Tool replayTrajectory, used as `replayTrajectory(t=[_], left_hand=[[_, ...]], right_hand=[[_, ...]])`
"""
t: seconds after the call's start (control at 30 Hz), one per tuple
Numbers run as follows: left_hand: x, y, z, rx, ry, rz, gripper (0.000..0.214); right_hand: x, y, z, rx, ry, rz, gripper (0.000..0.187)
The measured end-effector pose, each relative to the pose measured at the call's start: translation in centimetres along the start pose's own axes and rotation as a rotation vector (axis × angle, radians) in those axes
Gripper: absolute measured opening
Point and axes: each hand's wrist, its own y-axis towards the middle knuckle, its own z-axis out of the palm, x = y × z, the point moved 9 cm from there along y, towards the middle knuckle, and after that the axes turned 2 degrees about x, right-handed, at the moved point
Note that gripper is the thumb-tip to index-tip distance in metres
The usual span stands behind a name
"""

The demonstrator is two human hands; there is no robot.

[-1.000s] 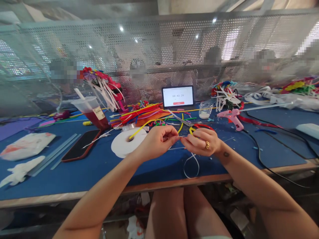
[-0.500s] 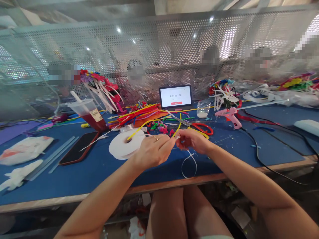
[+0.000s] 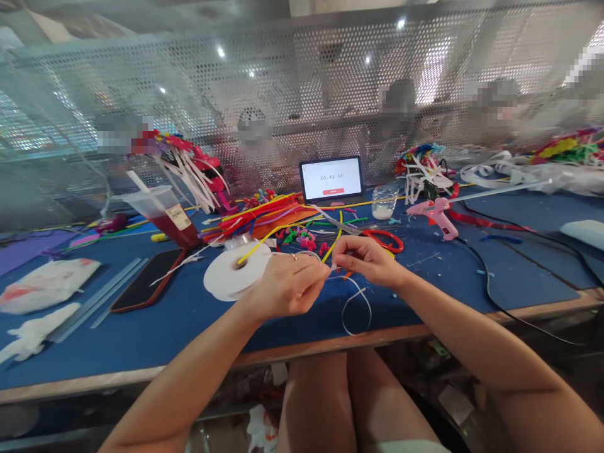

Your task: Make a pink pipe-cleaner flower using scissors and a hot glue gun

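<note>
My left hand (image 3: 295, 283) is closed, its fingertips pinching a narrow white ribbon. Opposite it, my right hand (image 3: 365, 261) has thumb and finger pressed together on the same ribbon, close to the left fingertips. A thin loop of the white ribbon (image 3: 369, 314) curls on the blue mat below the hands. Left of my left hand lies a white ribbon spool (image 3: 219, 282), with a yellow pipe cleaner (image 3: 264, 238) rising from its hole. Scissors (image 3: 394, 238) with red handles lie just behind my right hand. Small coloured pieces (image 3: 304, 239) are scattered behind the hands.
Pipe cleaners (image 3: 264, 214) lie bunched behind the spool. A phone (image 3: 151, 280) and a tilted drink cup (image 3: 165, 214) are to the left. A pink glue gun (image 3: 440, 217) with its cable stands right. A tablet (image 3: 331, 179) showing a timer leans against the perforated screen.
My right hand's fingers have turned and closed nearer the ribbon tip, the hand shifting slightly. My left hand stays pinched. The view has shifted a little.
</note>
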Motion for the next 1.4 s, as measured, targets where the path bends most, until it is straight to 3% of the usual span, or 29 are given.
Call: replayTrajectory(t=[0.13,0.27,0.37,0.47,0.53,0.6,0.67,0.87,1.0,1.1,1.27,1.4], left_hand=[[1.0,0.3,0.4,0.08,-0.232,-0.15,0.011],[1.9,0.0,1.2,0.132,-0.349,-0.293,0.011],[1.9,-0.1,1.2,0.109,-0.374,-0.323,0.009],[1.6,0.1,0.6,0.046,-0.339,-0.284,0.01],[1.4,0.1,0.2,0.007,-0.279,-0.242,0.012],[1.1,0.0,-0.1,-0.024,-0.212,-0.187,0.013],[0.8,-0.1,0.0,-0.033,-0.145,-0.127,0.012],[0.2,-0.6,0.6,0.002,-0.068,-0.03,0.01],[0.2,-0.5,0.6,0.017,-0.097,-0.026,0.011],[0.5,0.0,0.8,0.072,-0.185,-0.075,0.011],[1.6,0.3,1.2,0.139,-0.387,-0.268,0.01],[2.7,-0.2,1.8,0.143,-0.554,-0.46,0.009]], right_hand=[[2.7,-0.5,-0.3,-0.047,-0.248,-0.185,0.015],[5.9,-1.8,-1.1,-0.197,-0.485,-0.427,0.012],[6.8,-2.6,-2.0,-0.324,-0.547,-0.487,0.012],[4.9,-2.4,-4.6,-0.469,-0.385,-0.266,0.013],[2.0,-1.2,-4.2,-0.312,-0.217,-0.015,0.024],[-0.7,-0.7,-2.3,-0.061,-0.034,0.218,0.035],[-2.2,-0.9,-0.4,0.096,0.126,0.366,0.035],[-3.0,-1.1,1.8,0.167,0.338,0.441,0.023],[-2.1,-0.8,1.2,0.127,0.214,0.304,0.023],[-0.1,-0.5,0.3,0.056,-0.088,0.103,0.017],[5.2,-1.5,0.9,-0.074,-0.744,-0.43,0.013],[7.0,-3.7,3.0,-0.117,-1.185,-0.784,0.015]])
